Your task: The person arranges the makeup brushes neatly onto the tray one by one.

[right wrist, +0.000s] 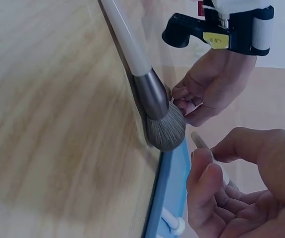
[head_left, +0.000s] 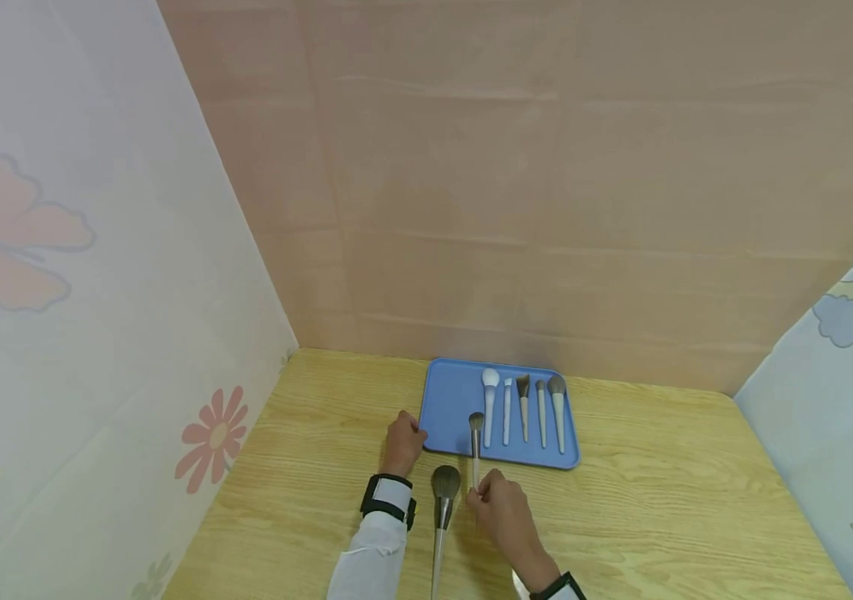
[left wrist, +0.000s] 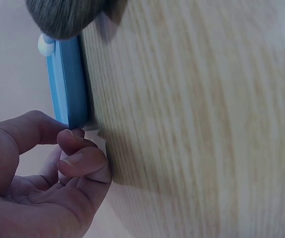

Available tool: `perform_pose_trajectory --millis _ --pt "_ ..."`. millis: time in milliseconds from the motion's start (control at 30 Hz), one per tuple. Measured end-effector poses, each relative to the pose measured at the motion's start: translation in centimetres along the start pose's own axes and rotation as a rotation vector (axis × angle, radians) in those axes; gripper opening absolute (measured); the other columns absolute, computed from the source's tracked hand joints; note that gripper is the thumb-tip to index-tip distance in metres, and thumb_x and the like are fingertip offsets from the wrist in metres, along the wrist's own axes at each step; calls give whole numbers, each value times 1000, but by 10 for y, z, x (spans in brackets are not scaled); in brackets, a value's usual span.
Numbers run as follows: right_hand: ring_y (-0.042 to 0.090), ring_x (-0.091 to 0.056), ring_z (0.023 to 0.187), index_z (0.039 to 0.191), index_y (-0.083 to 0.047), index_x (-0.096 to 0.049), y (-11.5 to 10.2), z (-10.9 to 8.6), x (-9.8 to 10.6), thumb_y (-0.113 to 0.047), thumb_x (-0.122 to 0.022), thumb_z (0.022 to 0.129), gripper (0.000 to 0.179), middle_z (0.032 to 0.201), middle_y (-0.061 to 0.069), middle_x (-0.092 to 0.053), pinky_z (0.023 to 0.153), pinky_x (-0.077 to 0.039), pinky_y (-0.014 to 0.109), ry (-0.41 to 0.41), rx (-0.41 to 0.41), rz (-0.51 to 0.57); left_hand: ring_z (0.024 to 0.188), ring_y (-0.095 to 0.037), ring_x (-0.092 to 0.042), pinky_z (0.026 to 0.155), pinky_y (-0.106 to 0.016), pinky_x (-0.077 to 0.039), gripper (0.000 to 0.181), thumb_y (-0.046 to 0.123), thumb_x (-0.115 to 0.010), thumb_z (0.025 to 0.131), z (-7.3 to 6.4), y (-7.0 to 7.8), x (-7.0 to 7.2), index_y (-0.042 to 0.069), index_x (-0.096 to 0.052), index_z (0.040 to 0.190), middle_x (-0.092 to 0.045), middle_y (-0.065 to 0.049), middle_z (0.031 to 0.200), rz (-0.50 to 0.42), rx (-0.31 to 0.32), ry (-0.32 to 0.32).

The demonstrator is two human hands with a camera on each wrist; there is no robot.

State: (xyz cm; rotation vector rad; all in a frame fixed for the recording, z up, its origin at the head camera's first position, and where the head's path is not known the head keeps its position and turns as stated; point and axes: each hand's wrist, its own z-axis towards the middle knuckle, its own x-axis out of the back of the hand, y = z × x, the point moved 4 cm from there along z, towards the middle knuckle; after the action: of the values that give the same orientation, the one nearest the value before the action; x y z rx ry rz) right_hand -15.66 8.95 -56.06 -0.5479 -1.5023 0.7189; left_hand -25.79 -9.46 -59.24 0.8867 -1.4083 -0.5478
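My left hand [head_left: 402, 442] pinches the near left corner of a blue tray [head_left: 449, 400]; in the left wrist view, the thumb and fingers [left wrist: 85, 161] meet at the tray's end [left wrist: 73, 94]. A slim makeup brush [head_left: 475, 437] is held by its handle in my right hand [head_left: 504, 512], its dark bristles pointing away over the tray's near rim. Between the two forearms, a large makeup brush [head_left: 443, 510] lies on the table, bristles toward the tray. The right wrist view shows this large brush [right wrist: 152, 96] close up, beside the right hand [right wrist: 246, 183].
Several makeup brushes lie side by side on the tray's right part, among them a white-bristled brush [head_left: 489, 404] and a dark fan-shaped brush [head_left: 524, 408]. The wood-grain table [head_left: 659, 467] meets a brown back wall [head_left: 471, 208] and a patterned left wall [head_left: 133, 292].
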Motion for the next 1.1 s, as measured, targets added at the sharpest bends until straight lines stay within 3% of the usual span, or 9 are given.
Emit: perform_pose_trajectory --millis 233,533,1100 --pt "4 -42 44 76 -4 -57 0 13 3 -9 -67 84 14 55 -4 -54 39 -31 17 32 12 -28 67 -21 -54 58 -32 -45 12 -5 -67 85 1 -1 -1 -6 -57 91 -61 -14 77 12 12 3" --pt "4 -43 45 83 -5 -56 -5 27 12 -11 -63 87 10 61 -2 -57 42 -34 20 51 31 -21 69 -23 -55 60 -35 -46 14 -5 -69 84 3 -4 -3 -5 -57 90 -62 -15 79 32 10 11" --pt "6 -40 41 82 -6 -56 -15 55 24 -12 -65 90 14 55 -3 -52 41 -32 21 95 88 -21 66 -21 -55 58 -33 -46 14 -4 -69 84 4 -5 -5 -4 -56 89 -61 -14 76 25 -10 17"
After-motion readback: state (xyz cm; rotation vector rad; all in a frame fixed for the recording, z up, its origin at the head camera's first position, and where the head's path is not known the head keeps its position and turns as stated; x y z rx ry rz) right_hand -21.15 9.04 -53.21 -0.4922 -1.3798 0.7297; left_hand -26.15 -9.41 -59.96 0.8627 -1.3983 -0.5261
